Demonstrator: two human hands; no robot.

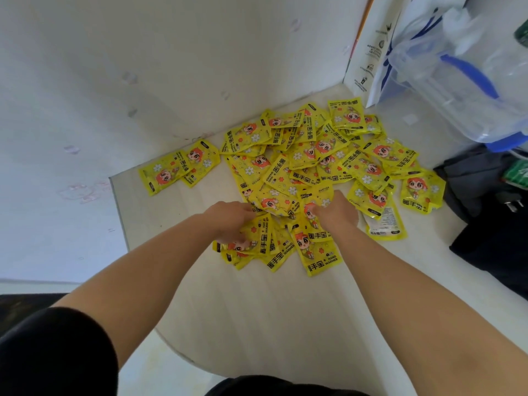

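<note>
- Right now I see both bare hands at the near edge of a pile of yellow packets (pixel 308 167) spread over the white table (pixel 257 310).
- My left hand (pixel 231 220) lies knuckles-up on the pile's near left corner. Its fingers are bent down round the near packets (pixel 258 238), with the thumb showing beneath them, so it grips them.
- My right hand (pixel 338 214) sits just right of the left one, apart from it, with packets between the two.
- Its fingers are curled, and the tips rest on one packet (pixel 310 214). I cannot tell whether they pinch it or only press on it.
- Most of the pile lies beyond both sets of fingertips, toward the wall.
- A stray pair of packets (pixel 177 170) lies well apart on the left.
- One face-down packet (pixel 385 224) lies just right of my right hand.
- A clear bag (pixel 463 81) and a dark cloth (pixel 491 244) sit on the right.
</note>
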